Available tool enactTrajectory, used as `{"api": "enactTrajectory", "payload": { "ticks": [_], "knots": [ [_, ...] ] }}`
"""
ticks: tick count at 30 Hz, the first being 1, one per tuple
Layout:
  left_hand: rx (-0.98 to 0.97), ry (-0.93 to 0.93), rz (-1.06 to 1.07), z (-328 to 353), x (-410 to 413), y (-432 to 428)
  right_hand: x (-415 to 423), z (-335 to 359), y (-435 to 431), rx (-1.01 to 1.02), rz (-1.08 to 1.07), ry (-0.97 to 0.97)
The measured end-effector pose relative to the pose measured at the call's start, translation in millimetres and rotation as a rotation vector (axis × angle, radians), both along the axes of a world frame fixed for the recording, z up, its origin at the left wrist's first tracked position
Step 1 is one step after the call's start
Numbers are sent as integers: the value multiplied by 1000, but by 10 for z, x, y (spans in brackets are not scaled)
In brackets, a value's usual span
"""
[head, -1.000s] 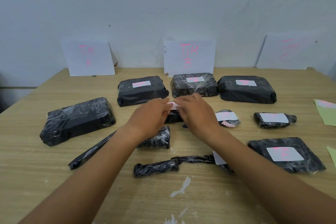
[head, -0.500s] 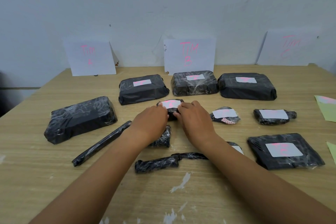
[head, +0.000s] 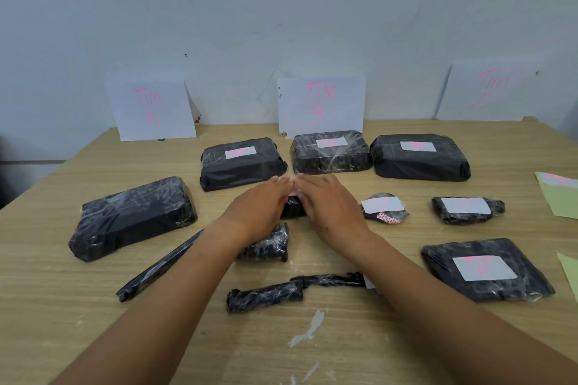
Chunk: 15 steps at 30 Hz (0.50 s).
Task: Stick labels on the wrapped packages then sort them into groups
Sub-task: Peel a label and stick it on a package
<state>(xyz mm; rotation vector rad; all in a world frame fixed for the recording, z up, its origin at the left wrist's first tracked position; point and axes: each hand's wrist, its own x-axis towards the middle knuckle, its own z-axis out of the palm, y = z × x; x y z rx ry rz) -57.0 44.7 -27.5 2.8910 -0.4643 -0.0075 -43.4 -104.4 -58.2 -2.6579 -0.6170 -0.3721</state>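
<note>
Two-handed press now: closes flat-fingered over the label, earlier bare between left hand and right hand, pinning it onto the small package beneath; probably nearly stuck.

Soft, even, fairly bright light falls on the tabletop; shadows there are faint. Wrap glints mildly. Edges bow slightly, and the far-right sign looks washed out, blurry.

Packages were black, labels white with pink marks, table tan woodgrain flecked white, sheets at the table's right edge pale green
</note>
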Motion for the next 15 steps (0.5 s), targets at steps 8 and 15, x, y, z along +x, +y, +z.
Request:
{"api": "enactTrajectory", "payload": {
  "ticks": [8, 15],
  "knots": [
    [88, 61, 34, 70, 33, -27, 49, -37, 38, -188, -18, 44],
    [270, 57, 80, 44, 35, -41, -11, -24, 65, -282, -83, 46]
  ]
}}
